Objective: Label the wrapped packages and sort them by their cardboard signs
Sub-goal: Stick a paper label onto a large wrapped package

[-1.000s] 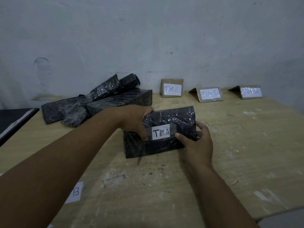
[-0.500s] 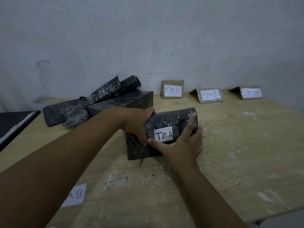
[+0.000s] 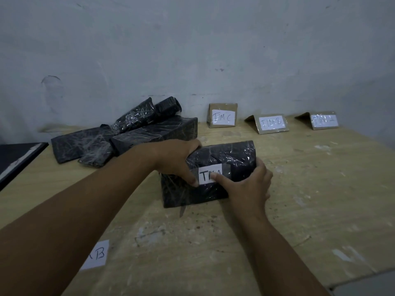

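Change, right grip (image 3: 245, 184): half a second ago its forefinger was stretched up across the front of the wrapped package (image 3: 224, 157); now the fingers are curled round the package's right end and the thumb is laid flat on the white label (image 3: 206, 176).
Change, left grip (image 3: 179, 159): no shift is seen; the package's left end is held, with the thumb at the label's left edge.
Package: it is kept on the wooden surface (image 3: 310, 189), near the middle, lettered face toward the camera.
Label: only "T" and part of the next letters can be read; the rest is covered by the right thumb.
Cardboard signs: "TIM C" (image 3: 223, 115) stands at 12 o'clock from the package and "TIM B" (image 3: 271, 123) at 1 o'clock; the lettering on the third sign (image 3: 323, 120), farther right, is too blurred to be read.
Unlabelled pile (image 3: 128, 137): black wrapped packages are heaped at 10 o'clock, partly hidden behind the left wrist.
Loose paper slip (image 3: 97, 254): at 7 o'clock, only "B" is shown beside the left forearm.
Dark flat object (image 3: 17, 154): at 9 o'clock, cut off by the frame edge.
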A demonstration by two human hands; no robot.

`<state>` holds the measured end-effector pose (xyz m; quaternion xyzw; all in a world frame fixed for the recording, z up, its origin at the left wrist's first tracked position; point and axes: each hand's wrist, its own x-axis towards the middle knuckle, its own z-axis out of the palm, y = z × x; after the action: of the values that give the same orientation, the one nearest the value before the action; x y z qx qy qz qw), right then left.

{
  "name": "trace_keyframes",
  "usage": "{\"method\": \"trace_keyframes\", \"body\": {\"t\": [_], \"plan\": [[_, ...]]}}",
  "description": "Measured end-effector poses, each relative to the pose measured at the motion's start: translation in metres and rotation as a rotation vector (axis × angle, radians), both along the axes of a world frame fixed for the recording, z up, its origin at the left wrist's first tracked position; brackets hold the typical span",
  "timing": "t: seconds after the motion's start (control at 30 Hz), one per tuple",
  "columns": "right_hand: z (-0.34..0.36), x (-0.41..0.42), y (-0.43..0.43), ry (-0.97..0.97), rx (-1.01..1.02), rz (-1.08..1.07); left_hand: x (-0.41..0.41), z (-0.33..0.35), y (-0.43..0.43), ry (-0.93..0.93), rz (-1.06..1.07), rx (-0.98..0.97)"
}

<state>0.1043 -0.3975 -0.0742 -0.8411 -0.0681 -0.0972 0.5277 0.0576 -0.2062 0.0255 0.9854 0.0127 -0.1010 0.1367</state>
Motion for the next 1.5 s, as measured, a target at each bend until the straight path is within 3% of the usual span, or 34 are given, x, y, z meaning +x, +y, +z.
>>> {"method": "trace_keyframes", "body": {"t": [0.17,0.4,0.73,0.93,1.17,1.5], "plan": [[-0.009,0.011,-0.004,0.029,0.213,0.008,0.001,-0.005,0.002,-0.042,-0.005,0.007],[-0.01,0.019,-0.018,0.01,0.294,0.074,0.0,-0.005,0.004,-0.055,-0.003,0.011],[0.011,-0.016,0.014,-0.012,-0.138,0.063,-0.006,-0.005,-0.003,-0.051,-0.016,0.038],[0.013,-0.017,0.019,-0.006,-0.224,0.053,-0.006,-0.004,-0.002,-0.056,-0.027,0.067],[0.008,-0.005,0.015,0.029,-0.052,-0.032,-0.007,-0.006,-0.001,-0.073,-0.02,0.091],[-0.009,0.02,-0.001,0.07,0.29,-0.016,-0.009,-0.001,0.003,-0.048,0.021,-0.18]]}}
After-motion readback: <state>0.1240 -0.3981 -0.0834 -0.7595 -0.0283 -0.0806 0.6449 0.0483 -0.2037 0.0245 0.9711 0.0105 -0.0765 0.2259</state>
